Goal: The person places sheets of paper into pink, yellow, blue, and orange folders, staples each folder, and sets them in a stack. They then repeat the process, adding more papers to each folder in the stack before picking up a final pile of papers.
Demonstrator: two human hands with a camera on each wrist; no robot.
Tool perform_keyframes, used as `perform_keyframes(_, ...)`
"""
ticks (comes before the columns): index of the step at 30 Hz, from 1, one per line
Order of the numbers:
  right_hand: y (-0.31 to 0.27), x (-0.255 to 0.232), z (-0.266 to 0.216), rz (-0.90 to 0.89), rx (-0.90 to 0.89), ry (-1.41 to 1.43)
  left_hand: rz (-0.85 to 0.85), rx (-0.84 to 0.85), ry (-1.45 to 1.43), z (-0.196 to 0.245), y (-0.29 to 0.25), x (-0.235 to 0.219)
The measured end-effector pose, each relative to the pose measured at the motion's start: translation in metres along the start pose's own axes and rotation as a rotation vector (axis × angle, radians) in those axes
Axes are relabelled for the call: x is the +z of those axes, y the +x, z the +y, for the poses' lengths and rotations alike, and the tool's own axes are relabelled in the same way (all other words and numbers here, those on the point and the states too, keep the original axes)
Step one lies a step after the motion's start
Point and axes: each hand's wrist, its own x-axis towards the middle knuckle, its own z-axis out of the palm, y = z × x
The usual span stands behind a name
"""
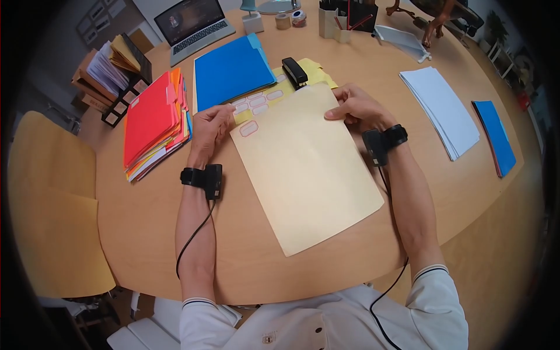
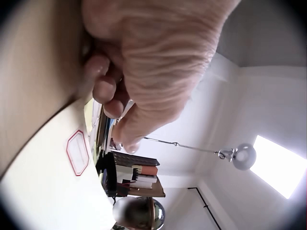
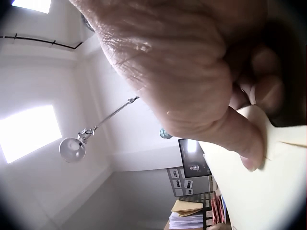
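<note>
A manila folder (image 1: 309,175) lies slanted in front of the person, with a red-bordered label (image 1: 249,129) near its left corner. The right hand (image 1: 363,106) grips its upper right edge, thumb (image 3: 252,155) on top and the other fingers curled under. Beside the upper left corner is the left hand (image 1: 211,129), fingers curled and tips at the edge of a sheet of red-bordered labels (image 1: 257,103). I cannot tell whether a label is between those fingertips. A black stapler (image 1: 294,71) stands just beyond the folder's top edge.
Blue folders (image 1: 230,70) lie behind the label sheet. A stack of red and orange folders (image 1: 153,119) sits at left, near a file holder (image 1: 131,87) and a laptop (image 1: 195,32). White papers (image 1: 440,111) and a narrow blue folder (image 1: 494,137) lie at right.
</note>
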Motion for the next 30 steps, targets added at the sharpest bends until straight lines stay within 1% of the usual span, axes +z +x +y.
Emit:
perform_keyframes(1,-0.001,-0.003,0.001,-0.002,-0.004,0.000,0.008,-0.016,-0.008,0.001,-0.001,-0.001)
perform_keyframes(2,-0.003,-0.007,0.003,0.006,-0.025,0.139,0.012,-0.013,-0.006,0.000,-0.001,-0.001)
perform_keyframes(3,-0.004,-0.011,0.004,0.014,-0.046,0.277,-0.003,0.004,-0.124,-0.002,0.001,-0.001)
perform_keyframes(4,-0.005,-0.015,0.006,0.011,-0.050,0.276,-0.018,0.021,-0.242,-0.003,0.002,-0.001)
perform_keyframes(5,-0.007,-0.019,0.006,0.114,-0.091,0.327,-0.089,0.036,-0.156,0.001,0.002,-0.003)
perform_keyframes(6,-0.010,-0.023,0.006,0.217,-0.133,0.377,-0.088,0.042,-0.156,0.003,0.001,-0.002)
perform_keyframes(7,-0.012,-0.028,0.008,0.231,-0.184,0.441,-0.158,0.018,-0.263,0.003,-0.001,-0.001)
perform_keyframes(8,-0.010,-0.031,0.011,0.229,-0.189,0.438,-0.229,-0.006,-0.368,0.005,-0.004,0.003)
perform_keyframes(10,-0.004,-0.034,0.017,0.416,-0.323,0.622,-0.256,-0.019,-0.360,0.004,-0.005,0.007)
perform_keyframes(11,-0.002,-0.036,0.019,0.415,-0.327,0.620,-0.352,-0.023,-0.326,0.006,-0.008,0.010)
perform_keyframes(12,-0.001,-0.038,0.021,0.481,-0.327,0.618,-0.448,-0.028,-0.291,0.008,-0.011,0.013)
perform_keyframes(13,0.000,-0.039,0.023,0.547,-0.326,0.616,-0.470,-0.046,-0.350,0.001,-0.010,0.015)
perform_keyframes(14,0.002,-0.039,0.024,0.545,-0.329,0.614,-0.468,-0.042,-0.350,0.005,-0.011,0.021)
perform_keyframes(16,0.004,-0.037,0.026,0.557,-0.366,0.609,-0.490,-0.105,-0.071,0.019,-0.016,0.042)
perform_keyframes(17,0.006,-0.035,0.026,0.553,-0.367,0.607,-0.471,-0.169,-0.080,0.028,-0.019,0.053)
perform_keyframes(18,0.007,-0.032,0.025,0.557,-0.377,0.586,-0.466,-0.166,-0.082,0.030,-0.021,0.061)
perform_keyframes(20,0.008,-0.028,0.023,0.552,-0.385,0.561,-0.380,-0.195,0.117,0.031,-0.026,0.072)
perform_keyframes(21,0.008,-0.026,0.021,0.536,-0.390,0.546,-0.366,-0.163,0.063,0.030,-0.026,0.074)
perform_keyframes(23,0.008,-0.024,0.019,0.508,-0.395,0.526,-0.317,-0.148,0.050,0.028,-0.023,0.069)
perform_keyframes(25,0.004,-0.023,0.018,0.491,-0.329,0.539,-0.272,-0.131,0.041,0.023,-0.017,0.060)
perform_keyframes(27,0.000,-0.021,0.016,0.481,-0.325,0.543,-0.153,-0.021,-0.048,0.016,-0.007,0.045)
perform_keyframes(28,-0.001,-0.021,0.016,0.479,-0.320,0.553,-0.147,-0.021,-0.047,0.013,-0.003,0.037)
perform_keyframes(30,0.001,-0.024,0.020,0.467,-0.313,0.546,0.067,0.087,-0.229,0.013,0.005,0.022)
